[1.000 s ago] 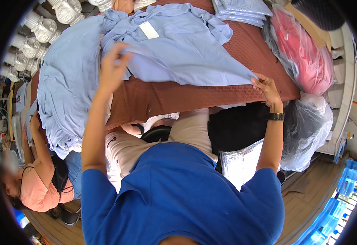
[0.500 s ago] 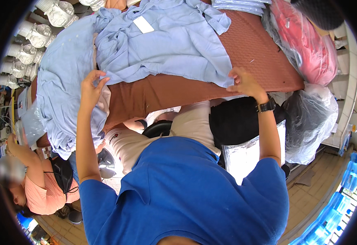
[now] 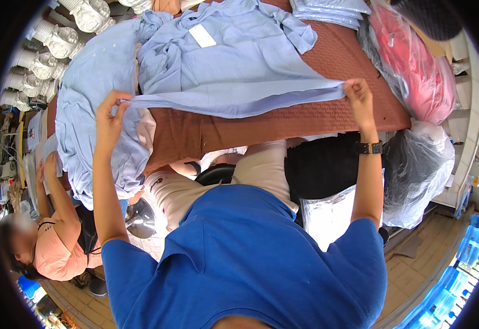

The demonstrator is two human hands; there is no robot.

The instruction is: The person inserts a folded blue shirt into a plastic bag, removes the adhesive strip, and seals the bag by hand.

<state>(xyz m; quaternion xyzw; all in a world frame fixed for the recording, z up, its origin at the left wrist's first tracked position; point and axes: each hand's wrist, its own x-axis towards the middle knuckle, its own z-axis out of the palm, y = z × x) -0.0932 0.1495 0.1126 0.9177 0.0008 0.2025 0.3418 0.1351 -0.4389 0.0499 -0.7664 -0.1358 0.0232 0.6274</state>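
A light blue shirt lies spread on a brown cloth-covered table, with a white tag near its collar at the far side. Its near hem is lifted and stretched between my two hands. My left hand pinches the hem's left corner, and my right hand, below a black wristwatch, pinches the right corner. Folds run along the raised strip of fabric. To the left, more light blue shirts lie heaped and hang over the table's near edge, close to my left hand.
Packed blue garments are stacked at the far right, beside a red bundle in clear plastic. A clear plastic bag stands below it. White mannequin-like forms line the far left. A co-worker in a peach top sits at left.
Both hands have spread wider apart, the right one rising slightly. The shirt's hem is pulled taut and lifted between them. The co-worker's arms have shifted.
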